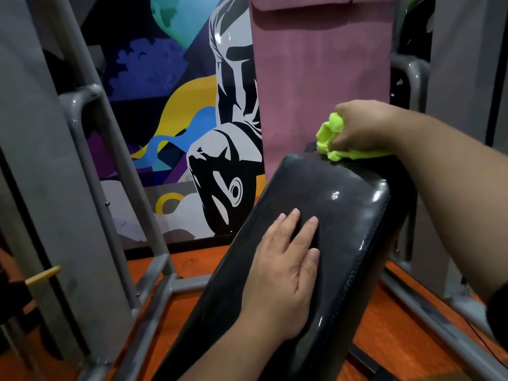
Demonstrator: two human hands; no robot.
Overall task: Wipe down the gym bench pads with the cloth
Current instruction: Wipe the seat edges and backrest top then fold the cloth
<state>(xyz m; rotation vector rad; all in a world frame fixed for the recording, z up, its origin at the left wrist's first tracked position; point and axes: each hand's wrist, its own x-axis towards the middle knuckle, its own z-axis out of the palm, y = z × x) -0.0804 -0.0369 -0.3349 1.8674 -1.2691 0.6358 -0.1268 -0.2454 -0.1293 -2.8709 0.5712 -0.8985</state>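
A glossy black bench pad slants up from the lower left to the upper right of the head view. My left hand rests flat on its middle with the fingers straight. At the pad's top end, my right hand grips a bunched neon-green cloth and holds it against the upper edge. Part of the cloth is hidden under that hand.
Grey steel frame tubes stand at the left and run along the orange floor under the pad. A colourful mural and a pink hanging mat are behind. More grey frame rises at the right.
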